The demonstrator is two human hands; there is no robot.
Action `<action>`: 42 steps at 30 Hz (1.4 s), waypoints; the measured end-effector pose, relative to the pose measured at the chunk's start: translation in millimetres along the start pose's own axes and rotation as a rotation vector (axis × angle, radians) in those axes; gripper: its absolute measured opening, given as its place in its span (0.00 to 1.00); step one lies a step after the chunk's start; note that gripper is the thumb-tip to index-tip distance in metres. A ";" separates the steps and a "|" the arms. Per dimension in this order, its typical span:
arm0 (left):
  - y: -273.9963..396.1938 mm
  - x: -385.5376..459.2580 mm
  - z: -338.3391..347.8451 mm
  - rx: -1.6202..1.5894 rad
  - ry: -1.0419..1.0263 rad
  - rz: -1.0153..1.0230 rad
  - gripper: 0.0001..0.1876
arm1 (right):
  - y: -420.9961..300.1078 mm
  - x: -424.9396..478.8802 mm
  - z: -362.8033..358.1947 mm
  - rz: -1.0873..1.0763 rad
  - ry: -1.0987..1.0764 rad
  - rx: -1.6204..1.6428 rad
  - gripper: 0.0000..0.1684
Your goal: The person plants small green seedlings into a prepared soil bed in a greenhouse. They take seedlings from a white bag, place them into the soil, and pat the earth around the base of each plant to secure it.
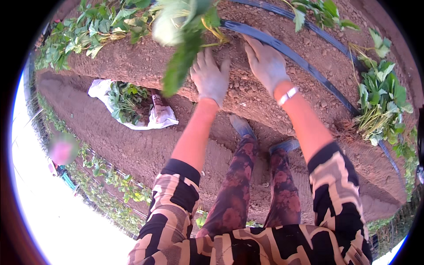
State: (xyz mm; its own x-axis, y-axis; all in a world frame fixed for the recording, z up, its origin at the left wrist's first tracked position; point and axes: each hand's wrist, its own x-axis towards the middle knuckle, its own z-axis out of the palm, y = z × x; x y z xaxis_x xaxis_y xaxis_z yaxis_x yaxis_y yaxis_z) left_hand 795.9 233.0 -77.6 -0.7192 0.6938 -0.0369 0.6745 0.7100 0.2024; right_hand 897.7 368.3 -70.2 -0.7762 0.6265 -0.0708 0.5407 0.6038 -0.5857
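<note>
My left hand [210,78], in a pale glove, rests on the raised soil bed [165,68] with its fingers spread and nothing seen in them. Just past its fingertips stand the stems of a leafy plant [217,34], which looks like strawberry. Blurred leaves [180,59] of that plant rise close to the camera. My right hand [266,64], also gloved, lies on the soil to the right of the stems. Its fingers reach to a black drip irrigation tape [275,41], which hides some fingertips. No object shows in this hand.
A white sack [162,121] with uprooted seedlings [129,99] lies in the furrow. A bundle of bare-root plants [381,102] lies right on the bed. More plants [102,29] line the bed at left. My shoes [243,126] stand in the furrow. A blurred person [63,150] is far left.
</note>
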 end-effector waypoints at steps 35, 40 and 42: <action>436.8 -179.1 4.1 -1.005 -1.177 0.351 0.19 | 215.0 -320.9 -240.0 0.613 0.897 1.063 0.35; 479.7 -199.3 -18.2 -0.978 -1.064 0.543 0.20 | 223.6 -368.9 -292.7 0.772 1.006 0.615 0.29; 475.2 -191.1 -19.8 -1.075 -1.106 0.309 0.21 | 263.6 -374.0 -289.2 0.834 1.025 0.683 0.33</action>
State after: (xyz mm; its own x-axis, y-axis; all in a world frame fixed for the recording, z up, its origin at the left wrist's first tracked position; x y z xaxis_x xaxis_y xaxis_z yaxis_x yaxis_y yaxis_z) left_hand 1250.6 435.4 45.0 0.2167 0.8732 -0.4366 -0.0094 0.4491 0.8934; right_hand 1424.3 435.7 35.4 0.3907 0.9078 -0.1525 0.2257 -0.2551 -0.9402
